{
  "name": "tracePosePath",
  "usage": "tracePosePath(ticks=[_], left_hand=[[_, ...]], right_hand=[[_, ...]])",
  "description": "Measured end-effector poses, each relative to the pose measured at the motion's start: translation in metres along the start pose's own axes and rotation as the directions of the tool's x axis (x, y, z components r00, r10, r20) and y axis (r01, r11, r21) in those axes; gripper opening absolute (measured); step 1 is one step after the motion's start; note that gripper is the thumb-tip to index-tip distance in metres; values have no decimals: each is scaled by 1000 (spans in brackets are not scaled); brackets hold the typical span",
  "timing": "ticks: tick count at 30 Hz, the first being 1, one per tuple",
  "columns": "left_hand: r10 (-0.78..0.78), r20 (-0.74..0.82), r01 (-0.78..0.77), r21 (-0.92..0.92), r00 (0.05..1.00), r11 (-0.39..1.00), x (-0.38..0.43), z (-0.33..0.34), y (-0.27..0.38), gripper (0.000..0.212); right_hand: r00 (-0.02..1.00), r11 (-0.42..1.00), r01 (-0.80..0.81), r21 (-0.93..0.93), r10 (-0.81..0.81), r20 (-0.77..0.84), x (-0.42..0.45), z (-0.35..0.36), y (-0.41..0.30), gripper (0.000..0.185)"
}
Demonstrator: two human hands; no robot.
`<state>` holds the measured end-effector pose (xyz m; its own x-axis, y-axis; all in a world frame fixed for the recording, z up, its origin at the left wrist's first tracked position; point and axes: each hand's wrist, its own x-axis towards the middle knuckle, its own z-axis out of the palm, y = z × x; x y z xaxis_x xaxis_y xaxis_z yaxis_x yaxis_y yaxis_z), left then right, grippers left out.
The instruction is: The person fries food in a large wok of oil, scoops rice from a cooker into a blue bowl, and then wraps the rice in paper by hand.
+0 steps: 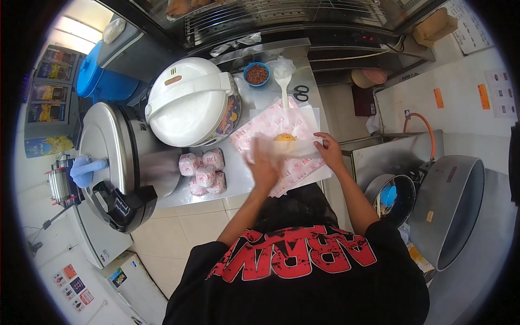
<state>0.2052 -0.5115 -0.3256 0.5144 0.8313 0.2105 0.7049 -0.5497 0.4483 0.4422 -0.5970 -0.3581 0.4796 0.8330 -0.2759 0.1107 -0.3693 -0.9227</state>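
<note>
A yellowish rounded mound of food [285, 137] sits on pink-and-white printed wrapping paper [290, 178], which lies stacked on the steel table. The near side of a thin translucent paper sheet [302, 149] is folded up and partly covers the mound. My right hand [330, 151] pinches the right end of that fold between thumb and fingers. At the fold's left end is my left hand [265, 164], blurred by motion, so its finger grip is unclear. Several wrapped rice bundles [206, 175] are piled left of my left hand.
Beyond the paper are a white spoon [284, 87], black-handled scissors [301, 93] and a blue bowl of reddish-brown crumbs [256, 74]. A white lidded rice container [189, 103] and a large steel cooker [122, 150] stand left. Right, a big metal pot [451, 211] lies tilted.
</note>
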Motion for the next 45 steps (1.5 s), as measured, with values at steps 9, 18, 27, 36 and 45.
tracePosePath(ticks=[9, 18, 27, 36, 45], left_hand=[[121, 393, -146, 34, 911, 989, -13, 6, 30, 86], [163, 383, -168, -19, 910, 986, -9, 10, 40, 86], [165, 351, -168, -23, 922, 986, -6, 11, 32, 87], [133, 371, -118, -63, 919, 991, -2, 6, 19, 94], [92, 381, -124, 60, 920, 990, -1, 13, 4, 97]], right_hand=[[977, 988, 146, -45, -137, 163, 2, -104, -81, 46], [771, 771, -629, -97, 635, 42, -35, -125, 3, 102], [764, 510, -358, -782, 642, 69, -87, -43, -60, 65], [898, 474, 404, -783, -369, 239, -48, 51, -58, 59], [895, 482, 439, -758, -310, 321, -56, 80, -32, 79]])
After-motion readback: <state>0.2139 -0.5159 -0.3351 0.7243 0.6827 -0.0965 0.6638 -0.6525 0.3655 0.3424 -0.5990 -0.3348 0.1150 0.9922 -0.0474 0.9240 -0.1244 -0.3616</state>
